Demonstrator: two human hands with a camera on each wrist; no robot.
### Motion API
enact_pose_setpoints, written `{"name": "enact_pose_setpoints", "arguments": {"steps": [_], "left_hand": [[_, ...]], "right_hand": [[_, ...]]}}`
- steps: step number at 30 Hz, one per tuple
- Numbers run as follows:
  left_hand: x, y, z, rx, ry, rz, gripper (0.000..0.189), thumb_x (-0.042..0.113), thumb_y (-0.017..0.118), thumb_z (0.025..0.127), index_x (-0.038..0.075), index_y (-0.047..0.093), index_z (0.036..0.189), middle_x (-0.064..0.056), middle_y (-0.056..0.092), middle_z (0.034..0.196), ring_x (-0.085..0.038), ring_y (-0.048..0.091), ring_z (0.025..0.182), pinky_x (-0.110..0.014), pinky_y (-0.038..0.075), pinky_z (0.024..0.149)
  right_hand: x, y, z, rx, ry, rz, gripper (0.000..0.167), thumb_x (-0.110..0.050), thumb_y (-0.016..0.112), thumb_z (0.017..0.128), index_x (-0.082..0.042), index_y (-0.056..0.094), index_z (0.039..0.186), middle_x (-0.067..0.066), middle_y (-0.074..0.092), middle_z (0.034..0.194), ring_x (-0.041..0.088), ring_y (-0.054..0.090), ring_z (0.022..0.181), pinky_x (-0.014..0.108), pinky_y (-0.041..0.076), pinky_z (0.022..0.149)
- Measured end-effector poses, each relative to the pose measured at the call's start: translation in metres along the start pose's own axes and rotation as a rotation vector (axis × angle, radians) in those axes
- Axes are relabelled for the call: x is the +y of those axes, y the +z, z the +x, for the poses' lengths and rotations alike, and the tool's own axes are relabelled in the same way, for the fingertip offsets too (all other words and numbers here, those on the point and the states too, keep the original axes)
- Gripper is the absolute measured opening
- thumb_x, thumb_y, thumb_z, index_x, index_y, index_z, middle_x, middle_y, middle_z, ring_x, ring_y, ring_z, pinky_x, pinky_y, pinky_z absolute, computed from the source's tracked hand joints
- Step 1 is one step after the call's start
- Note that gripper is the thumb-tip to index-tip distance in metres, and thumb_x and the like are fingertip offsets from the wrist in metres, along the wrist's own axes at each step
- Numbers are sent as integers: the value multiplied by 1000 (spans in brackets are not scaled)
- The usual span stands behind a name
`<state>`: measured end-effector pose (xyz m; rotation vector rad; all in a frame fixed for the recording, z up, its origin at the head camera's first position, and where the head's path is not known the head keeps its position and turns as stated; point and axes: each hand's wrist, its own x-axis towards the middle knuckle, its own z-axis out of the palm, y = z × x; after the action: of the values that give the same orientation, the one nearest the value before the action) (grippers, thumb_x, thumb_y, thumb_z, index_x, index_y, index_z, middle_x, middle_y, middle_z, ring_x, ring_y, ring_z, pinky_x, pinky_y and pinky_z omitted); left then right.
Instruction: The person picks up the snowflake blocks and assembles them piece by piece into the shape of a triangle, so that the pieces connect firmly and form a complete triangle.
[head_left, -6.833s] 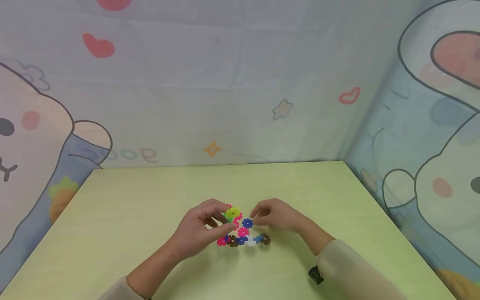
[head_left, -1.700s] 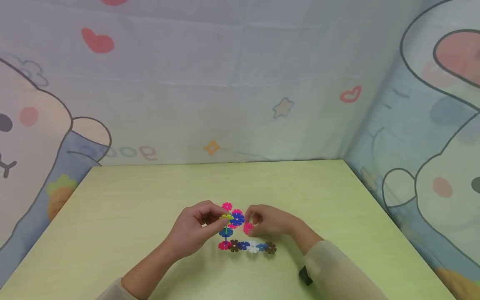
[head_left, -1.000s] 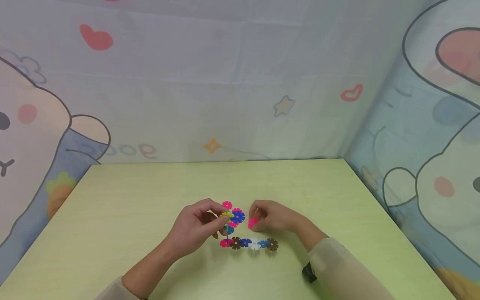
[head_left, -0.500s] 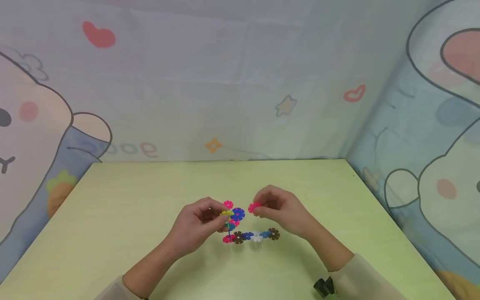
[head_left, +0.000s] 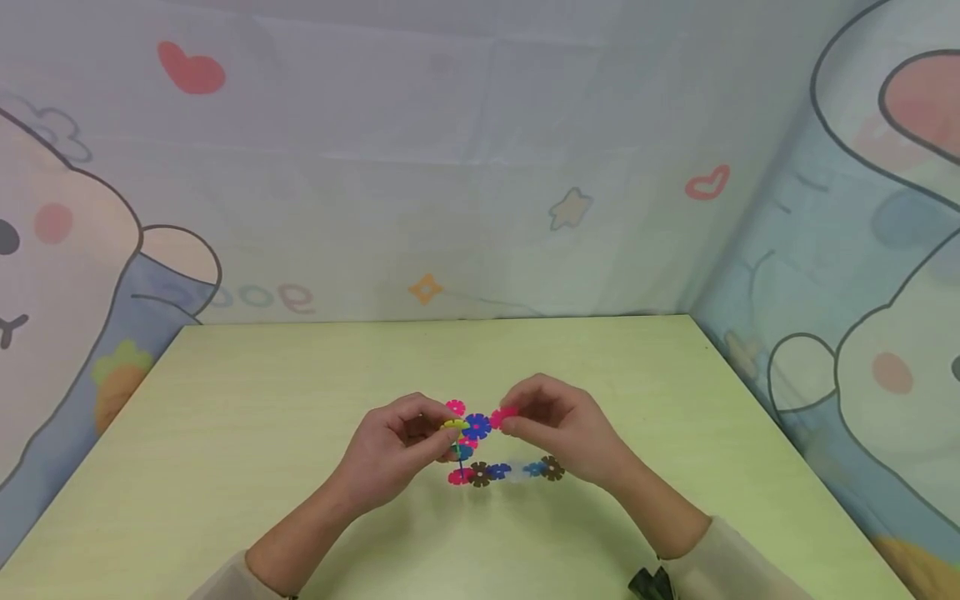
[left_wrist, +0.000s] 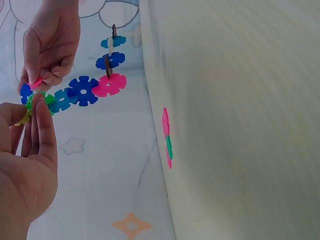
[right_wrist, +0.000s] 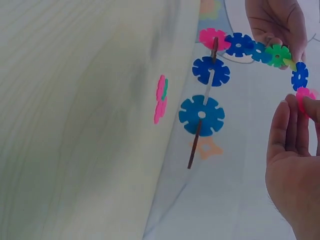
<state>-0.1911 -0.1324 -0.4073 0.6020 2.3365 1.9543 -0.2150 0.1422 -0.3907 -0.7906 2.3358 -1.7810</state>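
Observation:
My left hand point(head_left: 397, 450) pinches the yellow snowflake disc point(head_left: 454, 425) of a chain of interlocking plastic discs. The chain runs through a green disc point(right_wrist: 278, 55) and blue discs to a pink corner disc point(head_left: 460, 477), then turns into a row with a brown disc point(head_left: 480, 474), a white one and another brown disc point(head_left: 552, 468) at its end. A dark blue disc point(head_left: 477, 427) stands out from the yellow one. My right hand point(head_left: 570, 429) pinches a loose pink snowflake disc point(head_left: 503, 416), its edge right at the dark blue disc's rim.
Pink discs point(right_wrist: 160, 100) with a green one among them lie on the pale yellow table point(head_left: 300, 375), beyond the chain. Printed cloth point(head_left: 420, 167) closes off the back and both sides. A black clip-like object point(head_left: 651, 583) sits by the right sleeve.
The dark blue disc, earlier by my right fingers, came to sit at the yellow disc. My right hand then took a pink disc, lifted it and brought it left to the dark blue disc.

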Motion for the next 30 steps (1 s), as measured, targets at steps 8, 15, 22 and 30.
{"name": "enact_pose_setpoints", "arguments": {"steps": [8, 15, 22, 30], "left_hand": [[4, 3, 1, 11, -16, 32, 30, 16, 86, 96, 13, 81, 126, -10, 77, 105, -19, 79, 85, -26, 65, 82], [9, 4, 4, 38, -26, 120, 29, 25, 94, 89, 21, 88, 118, -5, 70, 101, -18, 68, 88, -24, 57, 72], [8, 3, 4, 17, 0, 127, 24, 23, 92, 91, 20, 88, 114, -6, 67, 101, -18, 69, 88, -24, 59, 73], [8, 3, 6, 15, 13, 150, 15, 23, 93, 91, 20, 89, 106, -5, 67, 99, -18, 66, 86, -24, 58, 71]], "right_hand": [[-3, 5, -2, 50, -30, 28, 17, -12, 82, 100, -14, 76, 116, 7, 80, 111, 38, 78, 101, 33, 67, 88], [-4, 7, -4, 63, -4, 13, 17, -13, 84, 98, -14, 78, 115, 9, 81, 108, 23, 80, 94, 35, 67, 86], [0, 9, -4, 75, -16, 73, 13, -8, 84, 96, -7, 79, 108, 9, 82, 101, 20, 82, 90, 31, 67, 82], [1, 9, -3, 75, -16, 97, 12, -7, 84, 96, -3, 81, 106, 10, 85, 100, 18, 82, 89, 31, 67, 81]]}}
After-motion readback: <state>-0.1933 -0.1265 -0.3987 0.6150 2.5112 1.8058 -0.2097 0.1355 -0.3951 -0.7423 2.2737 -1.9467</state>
